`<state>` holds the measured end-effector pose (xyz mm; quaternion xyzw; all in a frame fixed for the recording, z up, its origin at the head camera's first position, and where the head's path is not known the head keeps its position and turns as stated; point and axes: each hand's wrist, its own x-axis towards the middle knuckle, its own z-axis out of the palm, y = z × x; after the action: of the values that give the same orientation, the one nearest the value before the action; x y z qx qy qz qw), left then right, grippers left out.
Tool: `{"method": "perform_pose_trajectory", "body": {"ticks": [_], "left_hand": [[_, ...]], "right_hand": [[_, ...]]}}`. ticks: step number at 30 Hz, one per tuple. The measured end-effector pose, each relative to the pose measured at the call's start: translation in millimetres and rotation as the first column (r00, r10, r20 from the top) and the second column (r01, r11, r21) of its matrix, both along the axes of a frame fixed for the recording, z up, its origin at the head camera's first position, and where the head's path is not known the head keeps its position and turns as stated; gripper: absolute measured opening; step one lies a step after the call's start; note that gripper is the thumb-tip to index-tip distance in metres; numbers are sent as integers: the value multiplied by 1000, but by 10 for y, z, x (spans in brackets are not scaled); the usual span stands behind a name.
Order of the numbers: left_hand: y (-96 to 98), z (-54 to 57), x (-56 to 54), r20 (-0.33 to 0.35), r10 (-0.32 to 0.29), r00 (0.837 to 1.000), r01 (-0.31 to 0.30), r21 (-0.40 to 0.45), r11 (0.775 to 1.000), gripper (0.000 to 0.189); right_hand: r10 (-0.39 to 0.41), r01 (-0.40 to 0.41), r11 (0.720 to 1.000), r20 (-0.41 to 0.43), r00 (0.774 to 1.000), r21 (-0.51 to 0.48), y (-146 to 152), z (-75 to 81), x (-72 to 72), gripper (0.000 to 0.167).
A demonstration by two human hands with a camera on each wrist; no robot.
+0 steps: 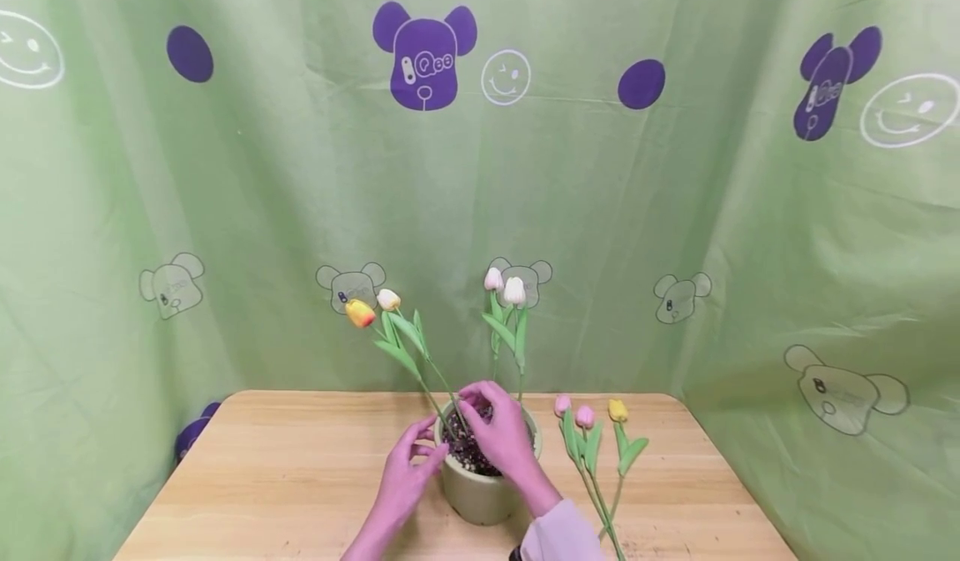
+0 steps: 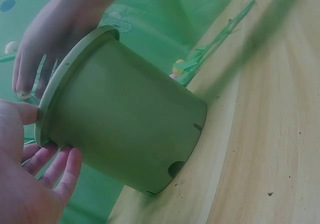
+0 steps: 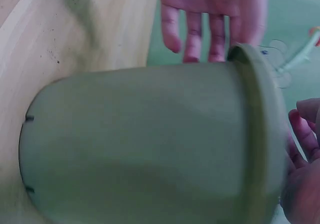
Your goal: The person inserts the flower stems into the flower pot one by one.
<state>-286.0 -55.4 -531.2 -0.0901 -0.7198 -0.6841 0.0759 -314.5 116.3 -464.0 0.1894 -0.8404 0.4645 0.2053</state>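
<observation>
A green flowerpot [image 1: 483, 498] with dark soil [image 1: 467, 453] stands upright on the table. My left hand [image 1: 405, 473] lies at its left side, thumb at the rim and fingers loosely extended against the wall. Over the soil, my right hand [image 1: 498, 432] reaches in with relaxed fingers, thumb and forefinger apart; its fingertips are near two leaning stems, and contact is unclear. Those stems carry an orange-yellow tulip [image 1: 360, 313] and a white tulip [image 1: 388, 299]. Behind the right hand rise a pale pink tulip [image 1: 492, 279] and another white tulip [image 1: 514, 291].
Right of the pot, two pink tulips [image 1: 584, 416] and a yellow tulip [image 1: 617, 411] lie on the wooden table [image 1: 285, 469], stems toward the front edge. Dark crumbs [image 2: 270, 194] dot the tabletop. A green printed curtain [image 1: 585, 194] surrounds the table's back and sides.
</observation>
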Motion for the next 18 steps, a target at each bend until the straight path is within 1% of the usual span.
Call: {"method": "perform_pose_trajectory", "body": {"ticks": [3,5,7,10,12,14,16,17,18], "left_hand": [[-11,4,-7,0,-4,1000,4,2,1000,61],[-8,2,-8,4,-7,1000,7,7,1000,61],[-5,3,-7,10,-8,1000,8,10,1000,61],[-5,15,7,13,-8,1000,7,18,1000,62],[-5,22,16,14,-9,1000,9,23,1000,62],[-6,23,21,16,-8,1000,8,29,1000,62],[-6,18,20,19,-7,1000,7,32,999,61],[-6,13,17,21,-6,1000,5,31,999,61],[-7,12,17,23,-4,1000,3,32,999,61]], "right_hand": [[-16,16,999,23,1000,-38,166,55,99,15],[-29,34,996,57,998,-87,329,79,168,17],[-64,75,990,92,994,-123,525,93,229,19],[-104,132,975,154,982,-181,872,71,282,22],[-137,180,962,206,969,-207,1121,19,296,25],[-166,230,947,271,948,-223,1373,-60,297,29],[-210,292,933,341,916,-210,1615,-160,297,33],[-236,328,923,374,897,-204,1725,-224,289,34],[-259,354,916,395,881,-188,1832,-294,281,36]]}}
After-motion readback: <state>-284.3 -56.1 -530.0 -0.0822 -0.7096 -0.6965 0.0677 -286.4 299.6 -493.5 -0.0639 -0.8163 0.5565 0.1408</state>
